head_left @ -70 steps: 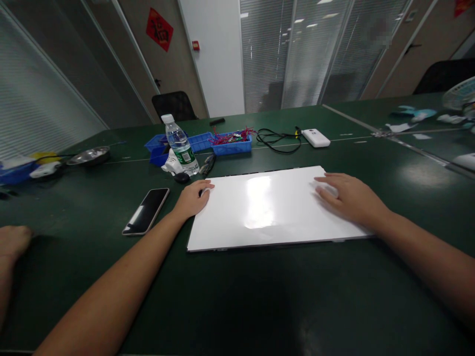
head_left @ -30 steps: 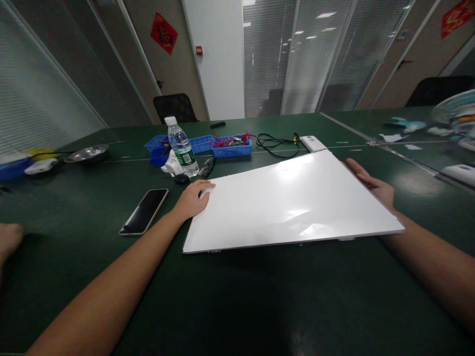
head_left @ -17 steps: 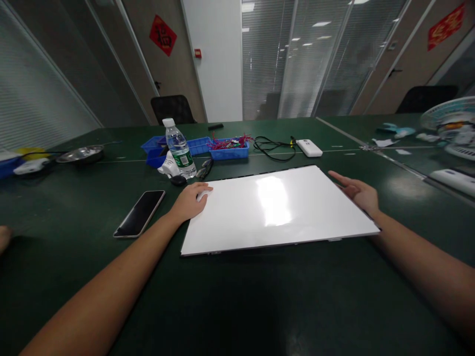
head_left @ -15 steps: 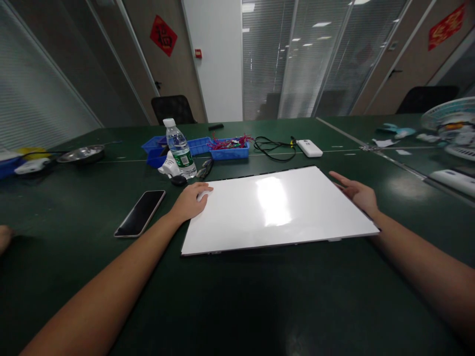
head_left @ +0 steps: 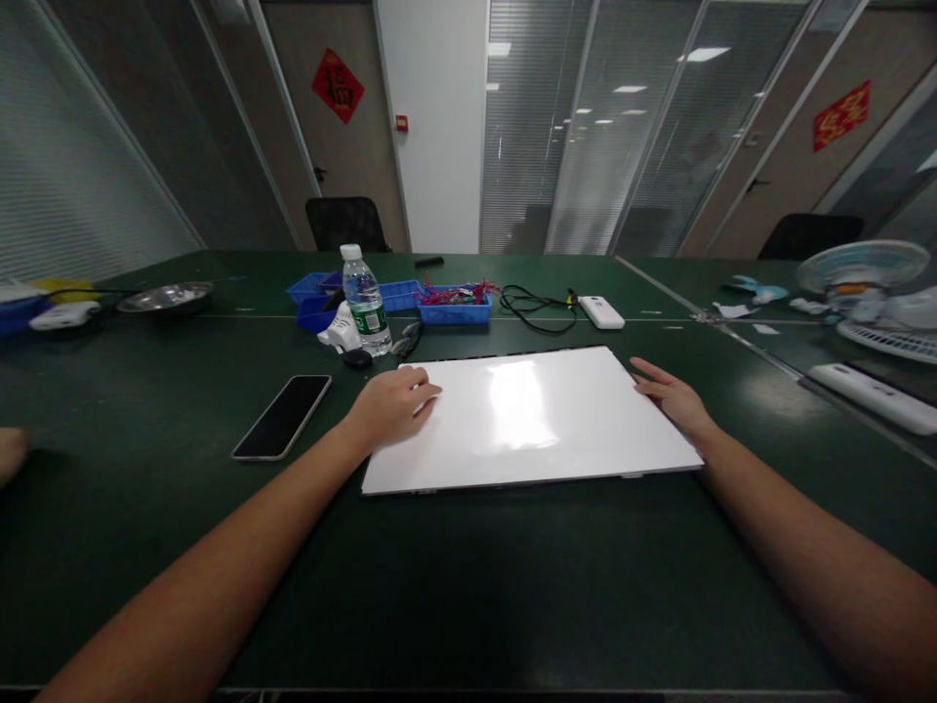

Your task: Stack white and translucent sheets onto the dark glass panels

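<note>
A white rectangular board (head_left: 468, 434) with a thin edge and a bright glare patch lies on the dark green table. My left hand (head_left: 395, 405) is over its left side, fingers bent and drawn together near the thumb; whatever they may hold is too small to make out. At the right edge is my right hand (head_left: 673, 398), its fingers stretched forward and apart, with the palm side against or close beside the board. Left of the board, a smartphone (head_left: 284, 418) with a dark screen lies flat.
Behind the board stand a water bottle (head_left: 366, 308), a black mouse-like object (head_left: 357, 359) and blue trays (head_left: 455, 313), one with red wires. A black cable (head_left: 538, 314) leads to a white box (head_left: 601, 312). A metal dish (head_left: 166, 299) is at left, a fan (head_left: 871, 293) at right.
My left hand has shifted right, further over the board, and its fingers have drawn together. The view has tilted up and turned slightly. My right hand stays by the right edge.
</note>
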Motion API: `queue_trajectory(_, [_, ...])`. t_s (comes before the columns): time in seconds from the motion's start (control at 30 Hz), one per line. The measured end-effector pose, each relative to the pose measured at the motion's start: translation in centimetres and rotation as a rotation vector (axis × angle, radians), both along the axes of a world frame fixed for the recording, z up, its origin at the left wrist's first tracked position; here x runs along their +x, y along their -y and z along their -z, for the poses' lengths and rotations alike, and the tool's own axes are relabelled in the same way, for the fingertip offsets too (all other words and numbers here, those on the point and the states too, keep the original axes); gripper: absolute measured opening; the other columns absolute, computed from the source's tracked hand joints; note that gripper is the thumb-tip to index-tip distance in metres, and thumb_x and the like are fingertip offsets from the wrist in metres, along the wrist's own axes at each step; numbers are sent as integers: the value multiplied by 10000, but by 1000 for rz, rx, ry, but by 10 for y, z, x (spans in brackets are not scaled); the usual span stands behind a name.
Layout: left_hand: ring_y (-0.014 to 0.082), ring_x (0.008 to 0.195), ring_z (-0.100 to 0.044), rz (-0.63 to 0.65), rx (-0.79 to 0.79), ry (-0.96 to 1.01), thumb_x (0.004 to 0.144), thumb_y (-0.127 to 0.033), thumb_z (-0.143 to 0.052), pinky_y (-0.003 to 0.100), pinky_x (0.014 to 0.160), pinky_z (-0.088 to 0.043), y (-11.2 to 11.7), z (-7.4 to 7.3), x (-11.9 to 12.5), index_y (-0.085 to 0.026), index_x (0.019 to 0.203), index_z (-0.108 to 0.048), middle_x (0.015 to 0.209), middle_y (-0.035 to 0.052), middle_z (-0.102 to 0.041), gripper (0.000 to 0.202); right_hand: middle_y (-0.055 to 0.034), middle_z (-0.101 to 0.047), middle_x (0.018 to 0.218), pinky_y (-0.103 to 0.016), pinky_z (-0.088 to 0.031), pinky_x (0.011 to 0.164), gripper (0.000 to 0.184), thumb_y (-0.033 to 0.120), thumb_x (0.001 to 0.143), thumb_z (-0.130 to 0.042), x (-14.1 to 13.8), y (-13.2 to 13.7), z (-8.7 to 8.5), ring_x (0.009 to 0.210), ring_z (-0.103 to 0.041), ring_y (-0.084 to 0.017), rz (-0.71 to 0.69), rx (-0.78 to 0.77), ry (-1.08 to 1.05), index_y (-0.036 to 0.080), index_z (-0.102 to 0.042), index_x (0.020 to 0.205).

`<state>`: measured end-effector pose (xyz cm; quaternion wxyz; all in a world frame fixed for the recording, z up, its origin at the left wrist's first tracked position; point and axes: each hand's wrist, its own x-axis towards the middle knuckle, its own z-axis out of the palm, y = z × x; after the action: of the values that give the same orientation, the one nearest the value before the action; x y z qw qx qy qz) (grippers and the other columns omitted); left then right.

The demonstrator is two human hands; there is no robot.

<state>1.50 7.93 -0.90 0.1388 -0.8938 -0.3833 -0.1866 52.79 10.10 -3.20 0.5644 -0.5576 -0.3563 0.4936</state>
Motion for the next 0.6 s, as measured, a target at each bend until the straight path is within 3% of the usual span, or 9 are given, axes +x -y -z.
queue_trajectory(0.1, [263, 878, -715, 254, -62, -110, 1046, -532, -602, 388, 750, -549, 26, -13, 24, -189, 1191, -786, 1046, 116, -746, 415, -68, -777, 1333, -309, -688, 740, 805, 30, 740, -732, 0, 1, 0, 928, -809, -201, -34, 12, -11, 275, -651, 1503])
queue_trajectory(0.23, [282, 862, -716, 386, -137, -217, 884, -718, -774, 386, 685, -531, 56, -21, 53, -168, 1332, -720, 1087, 119, -742, 711, -101, -742, 1401, -318, -694, 782, 855, 25, 739, -740, 3, 5, 2, 1010, -811, -227, -39, 4, 4, 260, -616, 1551])
queue_trajectory(0.3, [279, 869, -717, 414, -143, -226, 866, -668, -820, 382, 685, -527, 66, -21, 62, -165, 1372, -690, 1094, 115, -741, 725, -113, -715, 1445, -331, -698, 807, 867, 31, 741, -747, 7, 12, 3, 1050, -807, -242, -24, -7, 12, 263, -608, 1564])
queue_trajectory(0.4, [258, 877, -709, 437, -78, -201, 900, -508, -835, 379, 702, -524, 75, -22, 68, -174, 1360, -675, 1105, 103, -744, 591, -119, -667, 1515, -346, -701, 842, 859, 48, 742, -753, 16, 33, 3, 1116, -793, -263, 4, -36, 21, 277, -613, 1559])
queue_trajectory(0.53, [210, 789, -656, 528, 119, -171, 989, -352, -727, 366, 660, -480, 80, -24, 72, -212, 1042, -709, 959, 62, -731, 151, -98, -515, 1674, -317, -700, 836, 833, 63, 728, -757, 34, 69, -3, 1285, -725, -283, 89, -101, 64, 319, -640, 1513])
queue_trajectory(0.6, [189, 719, -617, 556, 233, -142, 1034, -261, -643, 364, 627, -454, 83, -22, 74, -223, 887, -671, 859, 42, -704, 154, -93, -442, 1724, -329, -709, 801, 852, 89, 710, -770, 46, 88, -5, 1365, -672, -317, 145, -144, 99, 337, -631, 1514])
